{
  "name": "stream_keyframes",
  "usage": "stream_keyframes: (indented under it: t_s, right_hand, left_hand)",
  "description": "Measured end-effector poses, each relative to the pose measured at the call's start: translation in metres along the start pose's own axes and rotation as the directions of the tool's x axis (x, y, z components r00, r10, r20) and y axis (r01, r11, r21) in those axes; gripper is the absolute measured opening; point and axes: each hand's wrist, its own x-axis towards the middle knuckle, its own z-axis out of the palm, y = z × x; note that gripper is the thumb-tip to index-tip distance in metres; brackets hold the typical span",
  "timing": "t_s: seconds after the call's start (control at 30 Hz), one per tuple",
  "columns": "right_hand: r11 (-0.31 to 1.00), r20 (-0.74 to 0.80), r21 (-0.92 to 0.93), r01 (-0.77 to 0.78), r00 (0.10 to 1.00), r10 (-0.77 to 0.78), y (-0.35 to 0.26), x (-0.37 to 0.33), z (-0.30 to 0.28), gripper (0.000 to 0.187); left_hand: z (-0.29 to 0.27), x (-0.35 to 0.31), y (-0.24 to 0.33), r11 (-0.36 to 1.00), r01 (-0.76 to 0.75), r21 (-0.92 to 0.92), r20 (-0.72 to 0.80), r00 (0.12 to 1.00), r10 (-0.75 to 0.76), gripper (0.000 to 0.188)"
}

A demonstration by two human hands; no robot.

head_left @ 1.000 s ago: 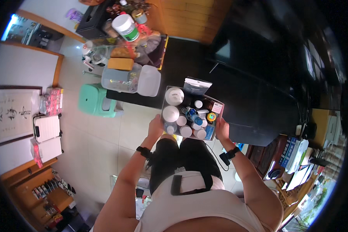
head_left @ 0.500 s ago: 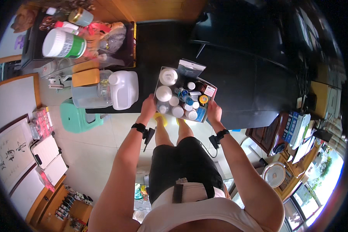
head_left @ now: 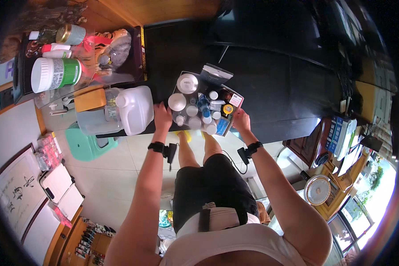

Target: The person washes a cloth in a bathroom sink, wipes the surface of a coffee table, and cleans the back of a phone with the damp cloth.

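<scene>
A shallow open-topped box full of upright bottles and small packs sits on the black cabinet top in front of me. White-capped bottles crowd its left side; a blue bottle, a yellow-capped jar and small cartons fill the right. My left hand is beside the box's left edge, fingers partly apart, with no part of the box visible between them. At the right edge my right hand is closed on the box's side. A dark flat packet leans up at the back of the box.
A translucent jug and a clear tub stand left of my left hand. Behind them a tray holds a white-and-green tub and jars. A green stool is below at left; a fan stands at right.
The box has shifted slightly left and away from me in the picture. My left hand has moved back from its edge, beside the jug. My right hand stays at the right edge.
</scene>
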Motion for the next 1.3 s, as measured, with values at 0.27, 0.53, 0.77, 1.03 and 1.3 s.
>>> stream_keyframes:
  t_s: [0.27, 0.53, 0.77, 1.03, 1.3]
  right_hand:
    - [0.790, 0.439, 0.402, -0.464, 0.854, 0.278, -0.034, -0.032, 0.040, 0.033]
    - [0.547, 0.581, 0.607, -0.577, 0.791, 0.190, -0.068, -0.029, 0.085, 0.027]
    - [0.567, 0.680, 0.513, -0.644, 0.708, 0.190, -0.124, -0.015, 0.104, 0.024]
    - [0.660, 0.673, 0.463, -0.591, 0.719, 0.171, -0.211, 0.010, 0.114, 0.040]
    - [0.717, 0.621, 0.496, -0.490, 0.777, 0.101, -0.251, 0.061, 0.130, 0.037]
  left_hand:
    - [0.044, -0.088, -0.003, 0.183, 0.783, -0.594, 0.572, 0.571, -0.589, 0.059]
    - [0.045, -0.108, 0.000, 0.494, 0.663, -0.563, 0.593, 0.740, -0.318, 0.052]
    - [0.012, -0.095, 0.003, 0.533, 0.623, -0.572, 0.464, 0.782, -0.416, 0.053]
    - [-0.046, -0.124, -0.002, 0.886, 0.319, -0.337, 0.355, 0.914, -0.194, 0.040]
    - [-0.067, -0.155, -0.012, 0.941, 0.271, -0.201, 0.349, 0.918, -0.190, 0.035]
